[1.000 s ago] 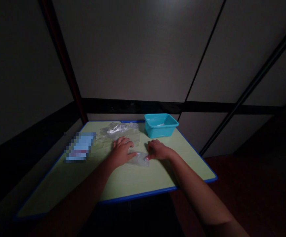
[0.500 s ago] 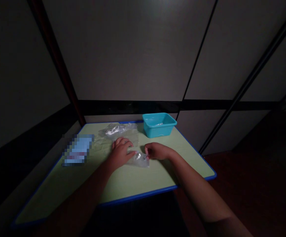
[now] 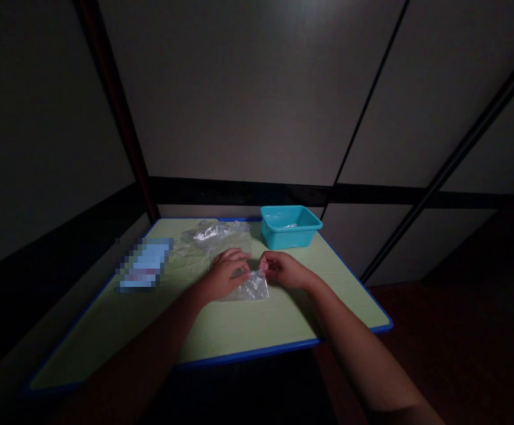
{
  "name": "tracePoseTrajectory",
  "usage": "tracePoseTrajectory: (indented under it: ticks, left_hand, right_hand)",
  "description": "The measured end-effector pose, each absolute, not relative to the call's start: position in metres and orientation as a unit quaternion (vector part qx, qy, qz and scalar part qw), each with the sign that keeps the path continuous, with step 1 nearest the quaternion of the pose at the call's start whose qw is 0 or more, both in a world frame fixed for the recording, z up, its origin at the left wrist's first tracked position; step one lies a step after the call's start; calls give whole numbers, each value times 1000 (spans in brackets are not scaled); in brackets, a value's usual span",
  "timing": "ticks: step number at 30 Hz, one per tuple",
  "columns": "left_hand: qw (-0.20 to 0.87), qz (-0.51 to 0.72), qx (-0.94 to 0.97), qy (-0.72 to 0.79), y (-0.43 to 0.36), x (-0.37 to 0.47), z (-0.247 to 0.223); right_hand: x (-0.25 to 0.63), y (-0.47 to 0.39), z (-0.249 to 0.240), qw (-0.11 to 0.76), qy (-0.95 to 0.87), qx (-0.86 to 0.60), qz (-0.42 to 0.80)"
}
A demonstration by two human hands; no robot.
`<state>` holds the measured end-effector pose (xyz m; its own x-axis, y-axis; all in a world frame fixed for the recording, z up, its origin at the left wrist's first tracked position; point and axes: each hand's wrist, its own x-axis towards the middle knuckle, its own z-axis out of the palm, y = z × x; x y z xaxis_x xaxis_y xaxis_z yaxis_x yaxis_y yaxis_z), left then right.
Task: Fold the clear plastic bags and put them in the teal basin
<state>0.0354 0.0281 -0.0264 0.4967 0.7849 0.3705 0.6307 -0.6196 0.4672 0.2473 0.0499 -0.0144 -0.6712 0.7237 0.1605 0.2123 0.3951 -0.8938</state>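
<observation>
A small clear plastic bag (image 3: 255,287) lies near the middle of the table, between my two hands. My left hand (image 3: 229,274) pinches the bag's upper edge between thumb and forefinger, its other fingers reaching over the table. Close by, my right hand (image 3: 282,269) has its fingertips closed on the same edge, towards the right corner. Whatever the bag contains, I cannot make out. Beyond my left hand spreads a larger crumpled clear plastic bag (image 3: 212,232).
The light green table (image 3: 221,330) has a blue rim. At its back right stands a turquoise plastic basket (image 3: 290,236) with something clear inside. A blurred-out flat, light-blue item (image 3: 146,263) lies at the left edge. Cabinet panels (image 3: 248,106) rise behind.
My left hand has moved right, its fingertips now at the bag's edge beside my right hand. My right fingertips have shifted up from the bag's corner. The view has tilted slightly.
</observation>
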Motion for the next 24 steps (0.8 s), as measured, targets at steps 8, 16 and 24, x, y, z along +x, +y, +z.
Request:
tracePoseTrajectory:
  ticks: [8, 16, 24]
  left_hand:
    - [358, 324, 780, 399, 24, 41, -23]
    - [507, 398, 641, 417, 29, 43, -28]
    - [599, 388, 541, 445, 23, 41, -16]
  right_hand:
    - [246, 52, -9, 369, -737, -284, 490]
    - [241, 51, -10, 385, -684, -328, 526]
    - [239, 49, -12, 364, -672, -336, 551]
